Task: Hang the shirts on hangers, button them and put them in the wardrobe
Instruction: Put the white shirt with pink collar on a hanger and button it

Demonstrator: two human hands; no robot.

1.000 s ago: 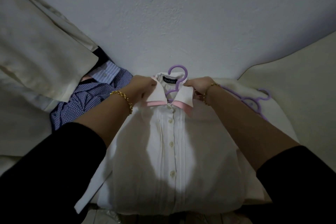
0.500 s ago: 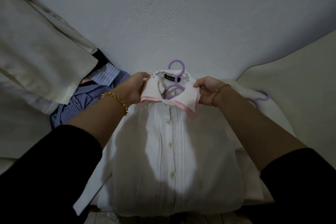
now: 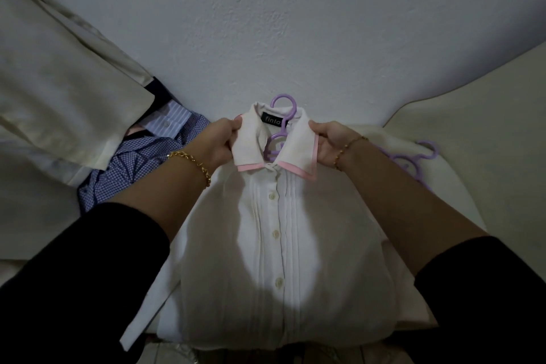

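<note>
Shirt position: The white shirt (image 3: pixel 283 251) lies front up, directly before you, on a pale surface that may be a bed; the frames do not settle which. Its hem is nearest you, its collar farthest.
Placket: Four buttons show down the front and appear fastened. Pintucks run along both sides of the button line.
Handling: Judge the cloth light, soft and limp. It will sag and crease if you lift it by the body. Take hold at the collar or at the hanger hook, so that the hanger carries the load.
Left grip: Your left hand (image 3: pixel 220 142) is closed on the left collar point, thumb on top. A gold bracelet (image 3: pixel 192 162) sits on that wrist.
Right grip: Your right hand (image 3: pixel 328 142) pinches the right collar point in the same way.
Collar: The collar (image 3: pixel 274 148) is white with a pink edge and a black label inside the neck. It stands spread between your hands.
Hanger: The purple hanger (image 3: pixel 282 127) sits inside the neck, its hook clear above the collar.
Spare hangers: More purple hangers (image 3: pixel 413 159) lie just beyond your right wrist.
Other shirts: A blue checked shirt (image 3: pixel 133 165) and a striped one lie heaped at far left, not yet hung.
Wardrobe: Not identifiable in this view.
</note>
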